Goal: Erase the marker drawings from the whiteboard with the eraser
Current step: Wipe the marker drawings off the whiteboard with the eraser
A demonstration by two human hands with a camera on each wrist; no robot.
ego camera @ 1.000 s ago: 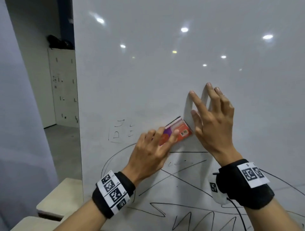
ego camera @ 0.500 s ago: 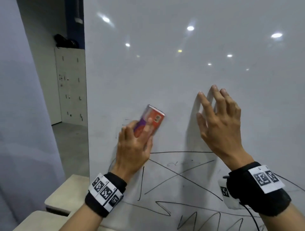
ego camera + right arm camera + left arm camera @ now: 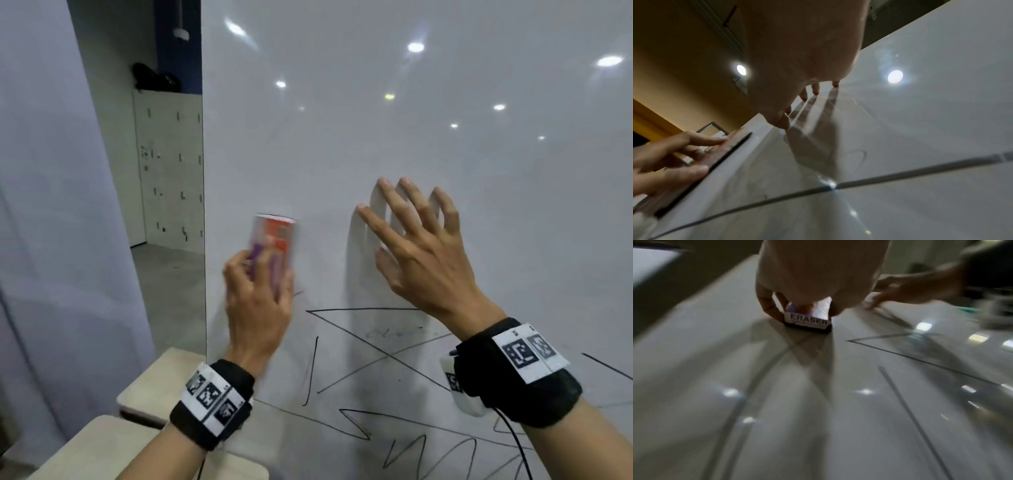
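My left hand (image 3: 260,284) grips an orange, purple and white eraser (image 3: 274,240) and presses it upright against the whiteboard (image 3: 376,137) near its left edge. In the left wrist view the eraser (image 3: 807,319) shows its "ERASER" label and dark felt on the board, with my fingers curled round it. My right hand (image 3: 411,246) rests to the right with spread, straight fingers; its fingertips (image 3: 816,91) touch the board. Black marker lines (image 3: 359,346) cross the board below both hands, with zigzags (image 3: 428,452) lower down. The area above the eraser looks wiped.
The whiteboard's left edge (image 3: 203,240) is close to the eraser. Beyond it are a corridor and white lockers (image 3: 168,171). Beige desk tops (image 3: 147,387) stand below the board at the lower left. A cable (image 3: 517,445) hangs from my right wristband.
My left hand has swept the eraser leftward from beside my right hand and turned it upright. The small scribbles and curved line at the left are gone. My right hand has stayed on the board.
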